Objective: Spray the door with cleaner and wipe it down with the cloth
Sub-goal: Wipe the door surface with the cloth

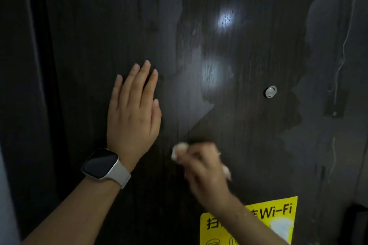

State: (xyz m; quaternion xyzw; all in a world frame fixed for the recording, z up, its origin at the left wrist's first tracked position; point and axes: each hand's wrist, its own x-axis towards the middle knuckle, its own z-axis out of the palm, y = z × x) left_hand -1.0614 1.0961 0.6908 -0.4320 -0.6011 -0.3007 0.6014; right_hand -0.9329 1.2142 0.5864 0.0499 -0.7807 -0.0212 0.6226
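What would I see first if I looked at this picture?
Probably the bright yellow Wi-Fi sticker at the bottom right of the dark door. Next, the left hand pressed flat on the door, a watch on its wrist, and the blurry right hand rubbing with a pale cloth.

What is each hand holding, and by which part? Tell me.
The right hand grips the bunched cloth around its middle, ends poking out both sides. The left hand holds nothing, flat on the door.
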